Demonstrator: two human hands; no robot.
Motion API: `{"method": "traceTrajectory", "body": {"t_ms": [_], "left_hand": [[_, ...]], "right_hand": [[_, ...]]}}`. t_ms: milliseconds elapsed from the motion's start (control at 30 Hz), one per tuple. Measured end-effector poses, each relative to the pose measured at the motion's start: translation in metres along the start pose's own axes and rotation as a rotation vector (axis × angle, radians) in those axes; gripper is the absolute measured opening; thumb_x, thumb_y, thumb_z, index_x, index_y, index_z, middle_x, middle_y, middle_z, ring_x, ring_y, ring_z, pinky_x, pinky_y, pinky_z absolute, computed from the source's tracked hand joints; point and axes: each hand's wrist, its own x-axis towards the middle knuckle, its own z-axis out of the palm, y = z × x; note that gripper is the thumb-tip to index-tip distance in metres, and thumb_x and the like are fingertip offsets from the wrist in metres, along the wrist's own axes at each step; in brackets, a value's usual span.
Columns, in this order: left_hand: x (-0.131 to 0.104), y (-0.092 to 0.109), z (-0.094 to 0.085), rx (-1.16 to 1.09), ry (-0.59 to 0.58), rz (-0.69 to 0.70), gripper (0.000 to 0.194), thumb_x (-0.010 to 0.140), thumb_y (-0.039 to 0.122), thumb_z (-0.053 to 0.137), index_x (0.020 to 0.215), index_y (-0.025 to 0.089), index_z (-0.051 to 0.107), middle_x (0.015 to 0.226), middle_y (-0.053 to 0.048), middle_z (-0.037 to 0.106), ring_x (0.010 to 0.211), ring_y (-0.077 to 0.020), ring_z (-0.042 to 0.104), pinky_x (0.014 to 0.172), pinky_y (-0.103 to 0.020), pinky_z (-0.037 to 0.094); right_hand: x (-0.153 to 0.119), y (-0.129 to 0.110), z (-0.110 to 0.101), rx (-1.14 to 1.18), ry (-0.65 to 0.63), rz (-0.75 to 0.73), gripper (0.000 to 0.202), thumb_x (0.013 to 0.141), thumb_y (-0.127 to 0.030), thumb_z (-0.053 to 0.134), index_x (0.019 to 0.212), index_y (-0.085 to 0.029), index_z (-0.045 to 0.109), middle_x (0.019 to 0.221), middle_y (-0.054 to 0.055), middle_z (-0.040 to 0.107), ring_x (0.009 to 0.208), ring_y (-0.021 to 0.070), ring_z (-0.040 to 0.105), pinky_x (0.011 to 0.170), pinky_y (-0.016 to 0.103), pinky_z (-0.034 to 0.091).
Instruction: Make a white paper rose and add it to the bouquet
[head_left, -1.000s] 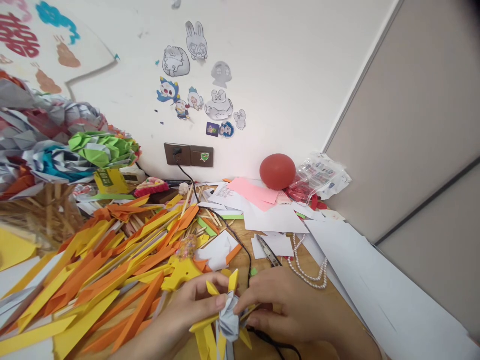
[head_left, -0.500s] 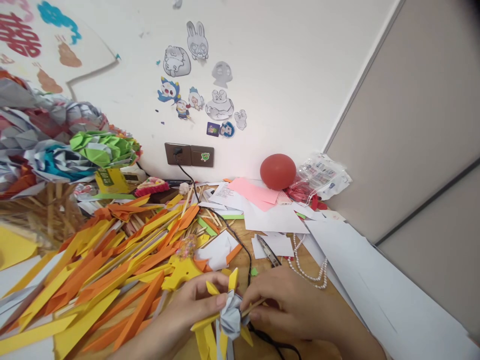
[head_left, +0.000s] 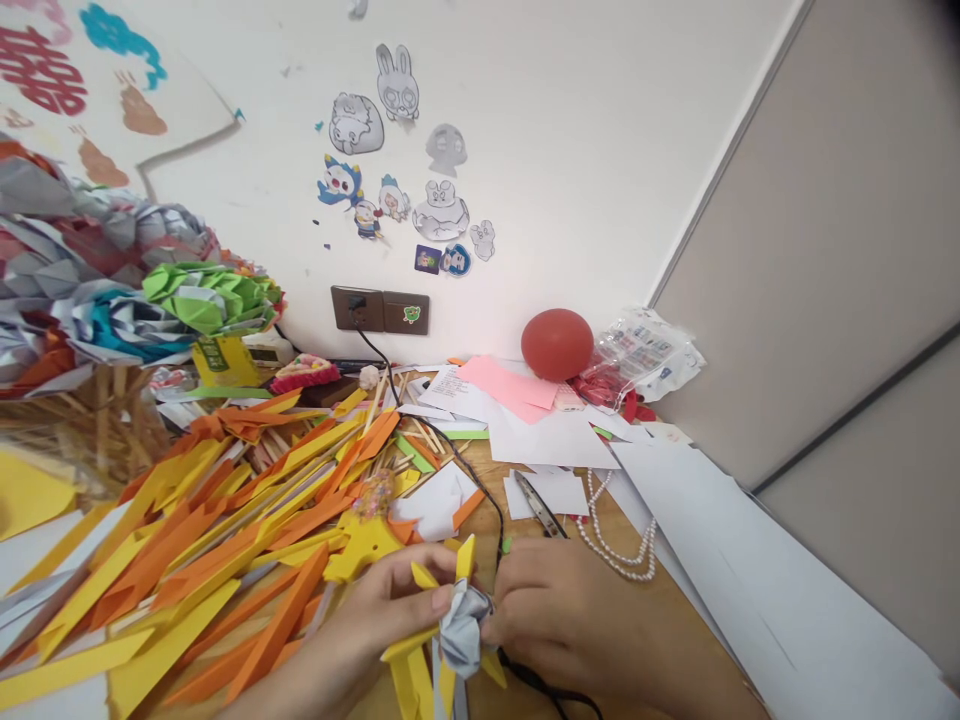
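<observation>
A folded paper flower (head_left: 463, 630) with a crumpled pale grey middle and yellow paper petals sits low in the centre of the head view. My left hand (head_left: 397, 600) is closed on it from the left, thumb pressed against the grey paper. On its right side my right hand (head_left: 555, 610) is curled shut, fingertips against the grey middle. The thin wooden stick seen in those fingers a moment ago is now hidden by them. Just beyond my left hand lies a yellow star-shaped piece (head_left: 364, 545).
Orange and yellow folded paper strips (head_left: 247, 520) cover the left. A box cutter (head_left: 540, 505), a bead string (head_left: 619, 560) and white paper sheets (head_left: 780, 590) lie to the right. A black cable (head_left: 480, 480) crosses the table. A red balloon (head_left: 556, 344) rests by the wall.
My right hand has rolled over, its fingers curling in tighter, and the wooden stick has gone out of sight behind them. My left hand and the paper flower have hardly moved.
</observation>
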Motion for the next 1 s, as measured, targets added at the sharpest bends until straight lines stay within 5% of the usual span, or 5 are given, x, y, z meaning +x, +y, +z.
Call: {"method": "traceTrajectory", "body": {"t_ms": [267,433,600,767,1000], "left_hand": [[0.001,-0.003,0.0,0.034,0.012,0.01,0.022,0.061,0.032,0.074,0.074,0.016,0.066,0.069,-0.003,0.066,0.06,-0.0142,0.056,0.059,-0.023,0.038],[-0.001,0.001,0.002,0.053,0.04,0.03,0.021,0.06,0.033,0.074,0.071,0.017,0.066,0.063,0.0,0.063,0.058,-0.0135,0.054,0.058,-0.022,0.037],[-0.001,0.004,0.004,0.07,0.045,0.042,0.017,0.06,0.032,0.074,0.07,0.019,0.067,0.061,0.001,0.063,0.055,-0.0137,0.052,0.057,-0.023,0.037],[0.0,0.002,0.003,0.052,0.062,0.045,0.02,0.061,0.032,0.074,0.071,0.016,0.067,0.063,0.0,0.062,0.058,-0.0133,0.053,0.057,-0.022,0.038],[0.0,0.003,0.002,0.062,0.051,0.05,0.023,0.061,0.035,0.074,0.072,0.016,0.066,0.062,0.001,0.061,0.057,-0.0116,0.053,0.057,-0.021,0.038]], "right_hand": [[0.001,-0.003,-0.004,0.094,0.086,-0.001,0.013,0.083,-0.02,0.045,0.075,-0.018,0.056,0.07,0.0,0.058,0.066,0.0109,0.048,0.064,0.023,0.037],[0.0,-0.001,0.006,0.101,0.191,0.087,0.018,0.083,-0.029,0.053,0.069,-0.018,0.055,0.062,-0.003,0.055,0.064,0.0111,0.046,0.06,0.023,0.034],[0.002,-0.003,0.01,0.168,0.229,0.189,0.01,0.076,-0.023,0.059,0.069,-0.018,0.055,0.061,-0.003,0.055,0.063,0.0114,0.046,0.061,0.024,0.034],[0.002,-0.008,0.005,0.302,0.224,0.345,0.008,0.07,-0.014,0.063,0.07,-0.018,0.057,0.068,-0.004,0.057,0.07,0.0108,0.05,0.067,0.023,0.036],[0.002,-0.01,0.0,0.441,0.134,0.495,0.007,0.079,-0.026,0.059,0.075,-0.019,0.06,0.074,-0.002,0.06,0.071,0.0107,0.053,0.064,0.021,0.037]]}}
